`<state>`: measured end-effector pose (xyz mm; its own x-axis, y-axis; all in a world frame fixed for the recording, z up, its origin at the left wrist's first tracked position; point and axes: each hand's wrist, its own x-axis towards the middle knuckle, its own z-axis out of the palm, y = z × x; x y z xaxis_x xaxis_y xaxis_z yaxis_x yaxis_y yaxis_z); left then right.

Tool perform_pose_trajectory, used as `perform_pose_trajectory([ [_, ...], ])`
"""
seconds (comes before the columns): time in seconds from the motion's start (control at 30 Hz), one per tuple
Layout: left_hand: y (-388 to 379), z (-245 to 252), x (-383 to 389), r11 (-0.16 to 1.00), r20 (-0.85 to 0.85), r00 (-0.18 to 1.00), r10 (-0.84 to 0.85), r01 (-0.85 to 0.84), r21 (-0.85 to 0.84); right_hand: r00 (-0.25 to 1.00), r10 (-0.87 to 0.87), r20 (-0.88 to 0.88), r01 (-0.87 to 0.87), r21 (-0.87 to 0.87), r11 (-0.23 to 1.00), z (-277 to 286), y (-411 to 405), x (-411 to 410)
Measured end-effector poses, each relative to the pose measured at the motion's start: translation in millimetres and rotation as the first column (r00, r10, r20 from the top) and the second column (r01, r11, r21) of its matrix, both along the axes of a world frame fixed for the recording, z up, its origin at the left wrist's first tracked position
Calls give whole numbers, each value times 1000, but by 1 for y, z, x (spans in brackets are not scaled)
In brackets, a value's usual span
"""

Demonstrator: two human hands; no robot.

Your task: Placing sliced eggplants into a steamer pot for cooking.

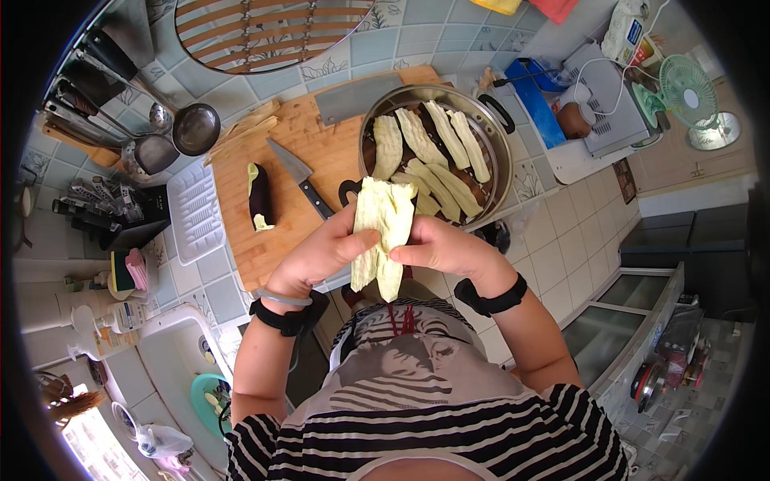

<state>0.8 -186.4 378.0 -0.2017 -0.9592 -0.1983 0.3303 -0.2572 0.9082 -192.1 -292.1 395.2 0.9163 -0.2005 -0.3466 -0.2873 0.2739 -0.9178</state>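
Note:
Between my left hand and my right hand is a piece of eggplant, pale flesh up, split lengthwise with its two halves joined at the far end. Both thumbs press on the flesh; the fingers behind are hidden. Just beyond, a round steel steamer pot holds several eggplant strips. On the wooden cutting board to the left lie a partly peeled eggplant piece and a kitchen knife with a black handle. A cleaver blade lies at the board's back.
A white plastic tray stands left of the board, near a black knife block. Ladles hang on the left wall. The sink with a green basin is at lower left. A blue box stands right of the pot.

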Motion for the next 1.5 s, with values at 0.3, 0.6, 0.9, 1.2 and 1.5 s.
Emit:
perform_pose_trajectory([
  [0.3,-4,-11,-10,987,253,954,160,-147,-70,953,-297,61,304,-203,931,-3,-2,6],
  [0.6,-10,7,-22,945,373,881,289,-202,-256,901,-419,116,434,-236,869,-2,-4,7],
  [0.9,-5,-4,-24,611,120,638,760,-641,-464,691,-723,30,720,-120,683,12,-43,-9],
  [1.2,7,-6,3,620,182,605,775,-673,-402,858,-498,123,348,-853,390,25,-136,-44],
  [1.5,10,-10,-2,706,220,678,702,-622,-339,904,-347,-248,-52,-872,487,-32,-158,-35],
])
